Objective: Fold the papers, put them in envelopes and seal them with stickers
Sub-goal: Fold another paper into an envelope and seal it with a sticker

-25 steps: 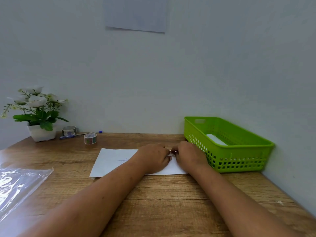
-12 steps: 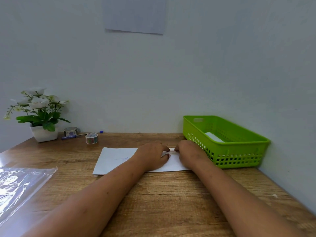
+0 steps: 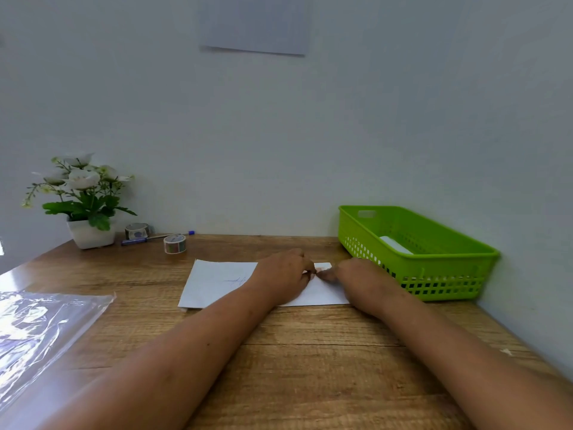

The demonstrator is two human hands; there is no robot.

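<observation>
Now: left hand (image 3: 283, 274) and right hand (image 3: 364, 279) rest on the paper (image 3: 217, 283), fingertips meeting.
Grip: pinching or pressing, I cannot tell.
Paper: flat under both palms.
Risk: uneven pressure may skew the fold.

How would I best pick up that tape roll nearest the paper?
Probably from above. The tape roll seems to lie flat on the table, hole facing up and nothing touching it, so pinch across its round outer wall, or thumb inside the hole and fingers outside.
</observation>
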